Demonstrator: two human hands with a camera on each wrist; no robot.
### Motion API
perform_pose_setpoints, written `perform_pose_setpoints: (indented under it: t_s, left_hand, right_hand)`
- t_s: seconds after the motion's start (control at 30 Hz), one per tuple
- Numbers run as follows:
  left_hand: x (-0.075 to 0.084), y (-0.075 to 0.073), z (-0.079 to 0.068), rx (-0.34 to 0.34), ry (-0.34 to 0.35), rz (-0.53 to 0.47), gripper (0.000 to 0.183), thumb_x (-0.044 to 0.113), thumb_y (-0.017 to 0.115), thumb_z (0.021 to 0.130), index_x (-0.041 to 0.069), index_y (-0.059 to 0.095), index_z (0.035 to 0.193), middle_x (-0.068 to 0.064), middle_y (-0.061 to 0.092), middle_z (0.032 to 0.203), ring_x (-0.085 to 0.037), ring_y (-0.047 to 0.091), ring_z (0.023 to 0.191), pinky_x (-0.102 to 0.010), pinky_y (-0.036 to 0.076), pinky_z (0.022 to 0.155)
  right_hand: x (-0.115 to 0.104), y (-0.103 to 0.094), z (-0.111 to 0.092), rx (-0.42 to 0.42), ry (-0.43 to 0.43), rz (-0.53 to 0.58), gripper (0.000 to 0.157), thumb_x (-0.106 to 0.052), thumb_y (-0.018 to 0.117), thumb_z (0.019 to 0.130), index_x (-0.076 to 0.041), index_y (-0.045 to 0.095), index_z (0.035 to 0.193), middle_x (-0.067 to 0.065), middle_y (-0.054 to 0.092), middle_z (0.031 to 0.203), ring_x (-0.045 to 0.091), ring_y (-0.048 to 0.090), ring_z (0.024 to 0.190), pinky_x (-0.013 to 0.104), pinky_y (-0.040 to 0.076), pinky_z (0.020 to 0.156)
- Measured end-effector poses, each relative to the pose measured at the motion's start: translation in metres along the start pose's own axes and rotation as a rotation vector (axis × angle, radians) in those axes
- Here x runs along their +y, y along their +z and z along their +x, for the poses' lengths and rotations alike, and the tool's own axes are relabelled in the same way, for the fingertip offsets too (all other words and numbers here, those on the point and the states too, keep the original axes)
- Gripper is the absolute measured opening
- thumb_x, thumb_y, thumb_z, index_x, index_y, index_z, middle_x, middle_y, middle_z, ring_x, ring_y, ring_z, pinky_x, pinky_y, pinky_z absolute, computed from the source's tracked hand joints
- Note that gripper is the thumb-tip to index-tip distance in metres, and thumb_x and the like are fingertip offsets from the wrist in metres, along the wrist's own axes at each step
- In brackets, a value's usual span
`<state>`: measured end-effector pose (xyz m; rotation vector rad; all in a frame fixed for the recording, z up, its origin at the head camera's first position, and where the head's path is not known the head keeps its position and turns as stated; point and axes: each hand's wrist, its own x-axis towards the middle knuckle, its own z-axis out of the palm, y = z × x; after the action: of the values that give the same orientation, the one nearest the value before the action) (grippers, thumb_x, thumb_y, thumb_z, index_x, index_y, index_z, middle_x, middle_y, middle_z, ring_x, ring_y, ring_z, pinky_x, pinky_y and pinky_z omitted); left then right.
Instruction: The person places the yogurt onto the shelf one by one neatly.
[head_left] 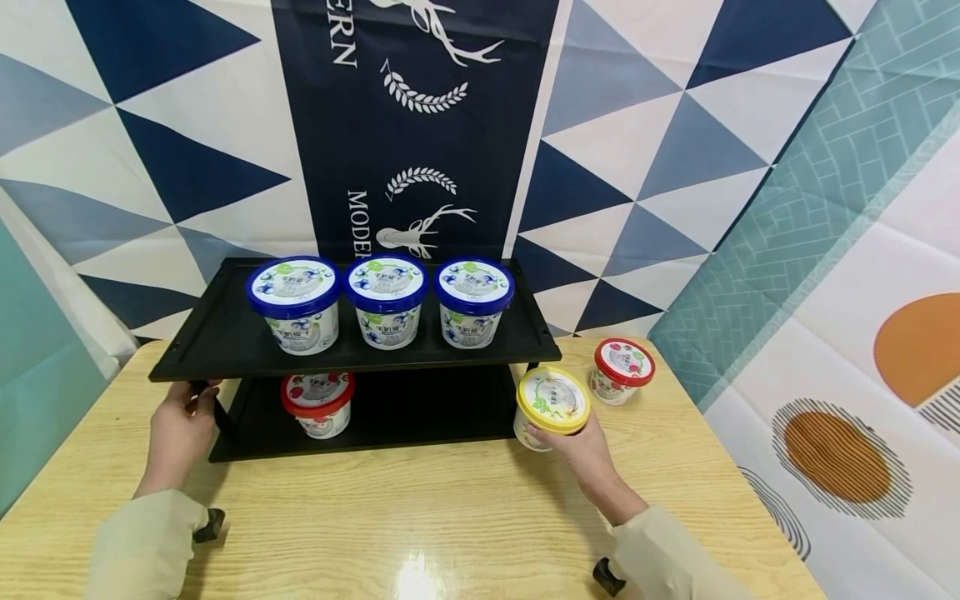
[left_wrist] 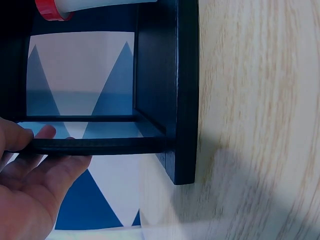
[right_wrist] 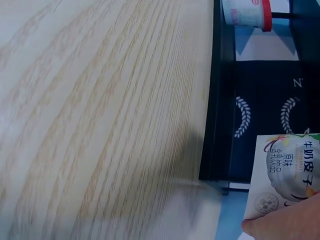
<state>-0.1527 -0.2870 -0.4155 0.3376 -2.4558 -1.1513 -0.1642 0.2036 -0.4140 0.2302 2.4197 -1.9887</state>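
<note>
My left hand [head_left: 174,435] grips the front left post [left_wrist: 95,146] of a black two-tier shelf [head_left: 390,357], just under the upper board. In the left wrist view the thumb lies on one side of the post and the fingers on the other. With my right hand [head_left: 587,457] I hold a yellow-lidded tub [head_left: 557,398] upright by its side, at the shelf's right end. The same tub's white printed wall [right_wrist: 280,170] shows in the right wrist view, beside the lower board. On that board, toward the left, stands a red-lidded tub [head_left: 318,404].
Three blue-lidded tubs, the left [head_left: 295,304], middle [head_left: 387,300] and right [head_left: 474,302], stand in a row on the upper board. Another red-lidded tub [head_left: 621,371] stands on the wooden table [head_left: 390,517] right of the shelf. A patterned cloth [head_left: 615,150] hangs behind.
</note>
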Motion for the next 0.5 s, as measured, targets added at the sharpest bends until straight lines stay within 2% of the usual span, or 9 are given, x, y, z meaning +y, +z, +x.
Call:
perform_pose_setpoints:
  t_s: [0.07, 0.13, 0.5]
  left_hand:
    - [0.000, 0.000, 0.000, -0.003, -0.003, 0.002, 0.033, 0.016, 0.031, 0.100, -0.004, 0.048, 0.120, -0.028, 0.051, 0.127, -0.028, 0.054, 0.104, -0.055, 0.045, 0.094]
    - [0.001, 0.000, 0.000, -0.011, -0.003, -0.005, 0.033, 0.016, 0.030, 0.100, -0.005, 0.047, 0.120, -0.029, 0.050, 0.127, -0.041, 0.049, 0.110, -0.056, 0.044, 0.094]
    - [0.000, 0.000, 0.000, -0.021, -0.010, -0.017, 0.034, 0.016, 0.030, 0.100, -0.004, 0.045, 0.122, -0.029, 0.048, 0.130, -0.043, 0.048, 0.114, -0.057, 0.044, 0.094]
  right_hand:
    - [-0.001, 0.002, -0.001, -0.014, -0.012, 0.002, 0.085, -0.014, 0.080, 0.073, -0.011, 0.028, 0.140, 0.009, 0.041, 0.139, 0.023, 0.039, 0.126, 0.040, 0.033, 0.110]
    - [-0.001, 0.004, -0.001, -0.022, -0.014, 0.002, 0.085, -0.014, 0.080, 0.072, -0.012, 0.029, 0.140, 0.009, 0.042, 0.139, 0.023, 0.040, 0.126, 0.040, 0.033, 0.110]
    - [0.000, 0.014, 0.000, 0.007, -0.003, -0.017, 0.089, -0.014, 0.082, 0.070, -0.010, 0.028, 0.141, 0.011, 0.042, 0.138, 0.026, 0.039, 0.127, 0.042, 0.031, 0.112]
